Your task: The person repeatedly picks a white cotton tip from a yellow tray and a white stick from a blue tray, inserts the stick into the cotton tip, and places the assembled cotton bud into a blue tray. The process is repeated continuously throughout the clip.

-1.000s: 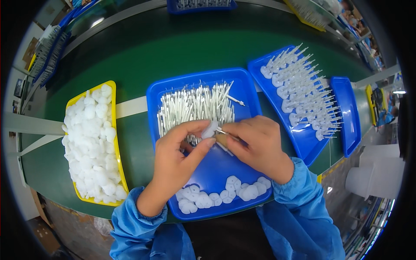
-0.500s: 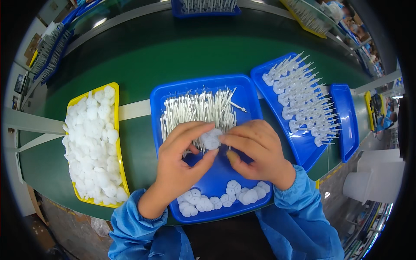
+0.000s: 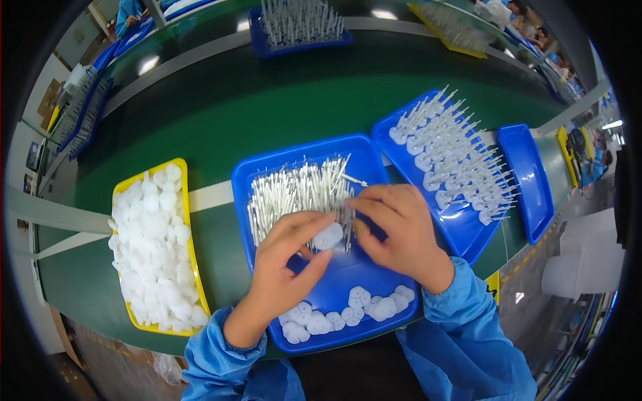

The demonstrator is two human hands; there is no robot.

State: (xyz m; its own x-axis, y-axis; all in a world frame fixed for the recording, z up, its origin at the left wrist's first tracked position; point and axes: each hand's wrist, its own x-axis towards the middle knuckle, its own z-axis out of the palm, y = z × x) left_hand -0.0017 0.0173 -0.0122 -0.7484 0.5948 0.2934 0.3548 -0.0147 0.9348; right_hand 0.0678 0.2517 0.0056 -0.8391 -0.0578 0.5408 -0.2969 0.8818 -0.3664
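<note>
My left hand [image 3: 284, 260] pinches a white translucent lobed disc [image 3: 328, 236] between thumb and fingertips, over the middle blue tray [image 3: 334, 271]. My right hand [image 3: 401, 230] is just right of the disc, at the right edge of a dense pile of thin white rods [image 3: 294, 197]. A gap shows between its thumb and index finger; I see nothing held there, though rods lie close behind the fingertips. Along the tray's near edge lie several more lobed discs [image 3: 360, 297]. One rod [image 3: 356, 180] sticks out from the pile at the far right.
A yellow tray [image 3: 194, 257] heaped with white discs stands at left. On the right, an angled blue tray [image 3: 461, 244] carries rods standing up from discs, beside another blue tray [image 3: 528, 184]. More rod trays [image 3: 301, 41] sit across the green table [image 3: 267, 100]. People work in the background.
My right fingers have come away from the disc, toward the rods. The left hand still holds the disc. The whole view has shifted, with the far trays now lower in it.
</note>
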